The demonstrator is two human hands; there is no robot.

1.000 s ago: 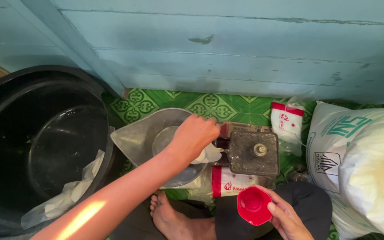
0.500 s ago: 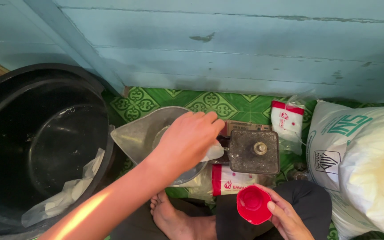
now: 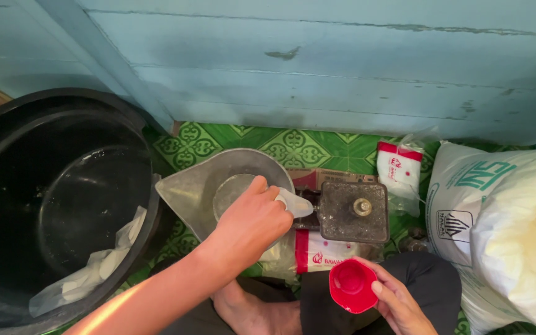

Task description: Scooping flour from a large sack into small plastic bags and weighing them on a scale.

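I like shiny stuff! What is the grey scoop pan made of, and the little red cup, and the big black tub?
The grey scoop pan looks like dull metal: a soft grey sheen. The little red cup in the right hand seems glossy plastic, bright and smooth. The big black tub is probably plastic too, with shiny highlights inside.

I'm facing a pale blue plank wall, its paint chipped in spots, and below me a green patterned floor mat catches soft daylight.
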